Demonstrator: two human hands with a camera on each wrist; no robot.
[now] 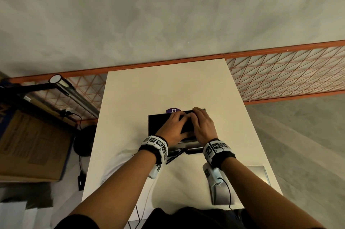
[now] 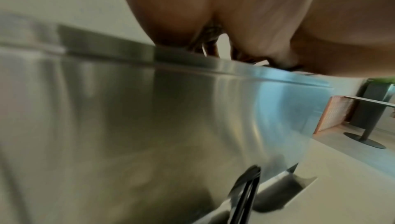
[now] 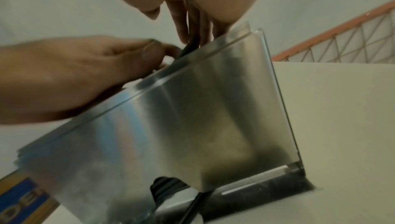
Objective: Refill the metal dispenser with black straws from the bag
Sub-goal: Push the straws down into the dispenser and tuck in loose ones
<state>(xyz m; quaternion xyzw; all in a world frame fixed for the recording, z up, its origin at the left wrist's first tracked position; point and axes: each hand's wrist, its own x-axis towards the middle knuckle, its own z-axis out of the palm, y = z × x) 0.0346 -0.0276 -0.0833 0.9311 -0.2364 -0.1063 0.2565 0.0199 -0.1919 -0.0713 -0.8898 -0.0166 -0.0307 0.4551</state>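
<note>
Metal dispenser (image 1: 152, 126): centre of frame on white tabletop (image 1: 168, 86), top open, dark mass of black straws (image 1: 158, 121) inside. Left hand (image 1: 172, 128) and right hand (image 1: 202, 126): both over the opening, fingers bent onto the straws; whether they grip any, cannot tell. Loose straws (image 1: 175, 156): at dispenser's lower front.

Metal dispenser (image 1: 151, 126): brushed steel box, upright on tabletop, centre of head view, top open, interior dark with black straws (image 1: 186, 128) filling it. In right wrist view its shiny front wall (image 3: 192, 109) fills frame centre, tilted by lens; slot at bottom edge shows straw ends (image 3: 164, 185). A few loose black straws (image 1: 174, 156) lie at dispenser's near foot, lower centre of head view. Bag: pale, crumpled plastic (image 1: 119, 163), lower left of dispenser, flat on tabletop.
</note>
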